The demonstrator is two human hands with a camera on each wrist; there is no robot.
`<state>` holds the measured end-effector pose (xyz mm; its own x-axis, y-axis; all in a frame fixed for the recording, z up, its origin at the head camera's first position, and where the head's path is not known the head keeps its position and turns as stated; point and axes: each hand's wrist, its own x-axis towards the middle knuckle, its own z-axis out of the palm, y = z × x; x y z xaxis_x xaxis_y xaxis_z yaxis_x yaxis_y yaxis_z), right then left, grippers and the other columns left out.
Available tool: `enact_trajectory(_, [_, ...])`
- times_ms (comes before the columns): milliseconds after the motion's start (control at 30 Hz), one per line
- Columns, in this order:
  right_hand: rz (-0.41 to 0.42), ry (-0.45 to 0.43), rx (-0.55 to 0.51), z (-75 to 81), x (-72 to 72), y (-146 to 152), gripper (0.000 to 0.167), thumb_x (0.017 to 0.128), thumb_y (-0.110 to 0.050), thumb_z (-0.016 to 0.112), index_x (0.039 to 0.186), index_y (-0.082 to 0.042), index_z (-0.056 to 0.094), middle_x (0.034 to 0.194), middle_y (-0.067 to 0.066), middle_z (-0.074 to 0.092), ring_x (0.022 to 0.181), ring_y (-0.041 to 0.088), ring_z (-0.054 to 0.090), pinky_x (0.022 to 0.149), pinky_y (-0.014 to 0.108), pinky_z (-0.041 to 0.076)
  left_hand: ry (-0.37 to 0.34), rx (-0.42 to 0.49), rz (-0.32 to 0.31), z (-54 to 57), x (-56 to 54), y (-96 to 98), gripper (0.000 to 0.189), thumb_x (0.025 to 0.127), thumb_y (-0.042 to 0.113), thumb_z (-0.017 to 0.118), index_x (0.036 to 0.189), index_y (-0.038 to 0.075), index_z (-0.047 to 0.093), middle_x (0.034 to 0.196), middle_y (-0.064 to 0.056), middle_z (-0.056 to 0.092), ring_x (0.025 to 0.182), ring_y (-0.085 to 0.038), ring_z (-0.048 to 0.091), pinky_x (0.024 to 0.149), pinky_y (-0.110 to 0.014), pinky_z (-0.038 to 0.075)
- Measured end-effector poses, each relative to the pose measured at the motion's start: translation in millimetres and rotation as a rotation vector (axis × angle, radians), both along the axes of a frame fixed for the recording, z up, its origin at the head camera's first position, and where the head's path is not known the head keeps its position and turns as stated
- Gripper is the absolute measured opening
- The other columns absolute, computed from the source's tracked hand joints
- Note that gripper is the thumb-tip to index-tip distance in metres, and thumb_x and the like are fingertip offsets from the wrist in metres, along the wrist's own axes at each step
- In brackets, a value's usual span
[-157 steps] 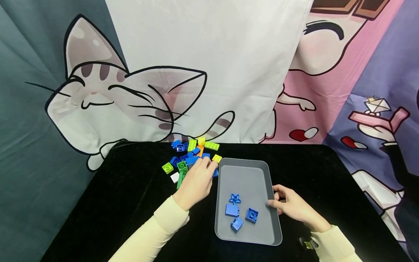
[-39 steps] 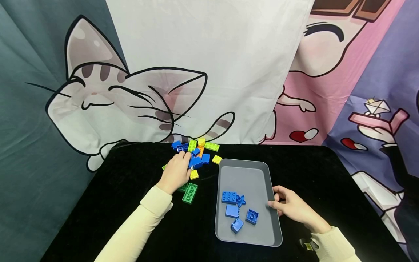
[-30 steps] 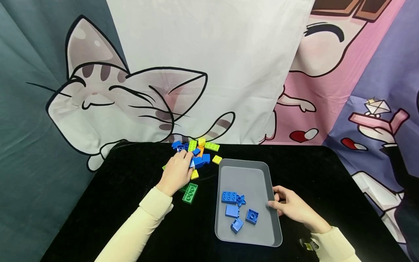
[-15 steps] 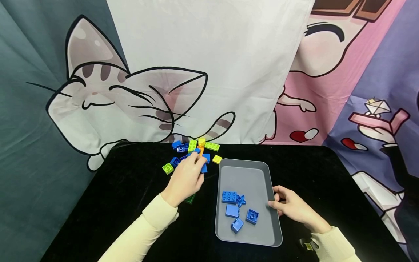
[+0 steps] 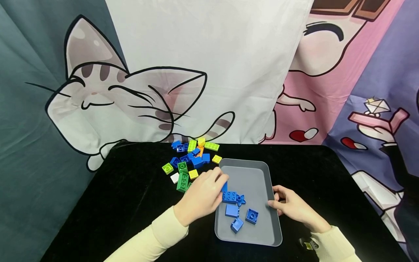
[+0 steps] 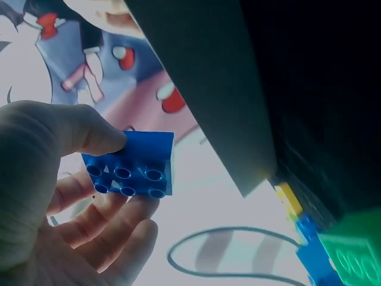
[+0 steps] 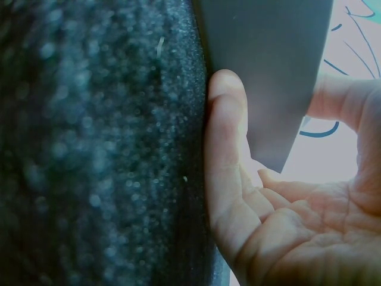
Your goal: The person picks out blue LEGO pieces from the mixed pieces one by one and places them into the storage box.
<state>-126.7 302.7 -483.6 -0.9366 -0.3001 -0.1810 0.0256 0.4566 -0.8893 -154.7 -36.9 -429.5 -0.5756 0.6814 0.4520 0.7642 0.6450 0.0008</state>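
Observation:
Between thumb and fingers, my left hand (image 5: 202,194) pinches a blue building block (image 6: 134,162) with two rows of studs. It is over the left rim of the grey tray (image 5: 250,174). Just beneath it in the tray lie a blue studded block (image 5: 229,197) and a blue star-shaped piece (image 5: 240,200). Three more blue blocks are nearer the tray's front, one of them hollow side up (image 5: 252,216). My right hand (image 5: 291,203) grips the tray's right rim, thumb over the edge. The right wrist view shows its fingers (image 7: 226,119) against the tray's outer wall.
Left of the tray is a loose pile of blocks: blue (image 5: 197,162), green (image 5: 182,182), yellow (image 5: 193,174), lime (image 5: 168,168), orange and a white one (image 5: 175,177). Black cloth (image 5: 131,203) covers the table. A printed curtain (image 5: 209,72) hangs behind it.
A blue studded block has been added to the tray, beside the star-shaped piece. My left hand has moved from the pile rightward to the tray with another blue block. The right hand stays on the rim.

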Motion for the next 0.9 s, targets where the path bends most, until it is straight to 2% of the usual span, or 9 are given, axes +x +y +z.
enact_trajectory(133, [0.002, 0.001, 0.003, -0.6, -0.4, 0.1, 0.043, 0.098, -0.014, 0.07, 0.13, 0.007, 0.052, 0.086, 0.009, 0.054, 0.075, 0.017, 0.071, 0.062, 0.034, 0.062, -0.021, -0.017, -0.042, 0.8, 9.8, 7.2, 0.032, 0.092, 0.021, 0.073, 0.122, 0.014, 0.064, 0.108, 0.0, 0.059, 0.087, -0.012, 0.055, 0.075, -0.024, 0.05])
enact_trajectory(367, [0.003, 0.005, 0.005, 0.2, -0.3, 0.5, 0.043, 0.098, -0.015, 0.07, 0.13, 0.007, 0.052, 0.086, 0.009, 0.054, 0.074, 0.017, 0.071, 0.063, 0.033, 0.062, -0.046, -0.084, -0.116, -5.9, 25.1, 13.5, 0.029, 0.094, 0.023, 0.073, 0.121, 0.016, 0.066, 0.108, 0.001, 0.059, 0.085, -0.009, 0.055, 0.073, -0.019, 0.048])
enact_trajectory(700, [-0.001, 0.004, 0.014, 1.5, 0.7, 0.8, 0.043, 0.098, -0.014, 0.07, 0.13, 0.008, 0.052, 0.085, 0.008, 0.053, 0.074, 0.016, 0.071, 0.062, 0.033, 0.062, -0.051, -0.174, -0.163, -11.0, 38.4, 14.9, 0.021, 0.095, 0.025, 0.071, 0.115, 0.018, 0.068, 0.11, 0.001, 0.065, 0.081, -0.008, 0.057, 0.071, -0.016, 0.047])
enact_trajectory(800, [-0.001, 0.008, 0.016, 1.6, 0.7, 0.8, 0.042, 0.098, -0.014, 0.07, 0.13, 0.007, 0.052, 0.085, 0.009, 0.053, 0.072, 0.016, 0.07, 0.062, 0.033, 0.062, -0.064, -0.201, -0.162, -11.1, 40.5, 12.9, 0.035, 0.095, 0.036, 0.071, 0.124, 0.019, 0.066, 0.116, 0.001, 0.065, 0.087, -0.009, 0.058, 0.074, -0.019, 0.047])
enact_trajectory(900, [0.004, 0.017, 0.021, 1.3, 0.5, 0.4, 0.042, 0.098, -0.014, 0.07, 0.129, 0.007, 0.053, 0.085, 0.009, 0.053, 0.072, 0.016, 0.069, 0.061, 0.033, 0.061, -0.113, -0.203, -0.141, -10.5, 39.9, 8.7, 0.06, 0.092, 0.054, 0.069, 0.14, 0.02, 0.058, 0.132, 0.0, 0.062, 0.108, -0.013, 0.061, 0.089, -0.027, 0.053])
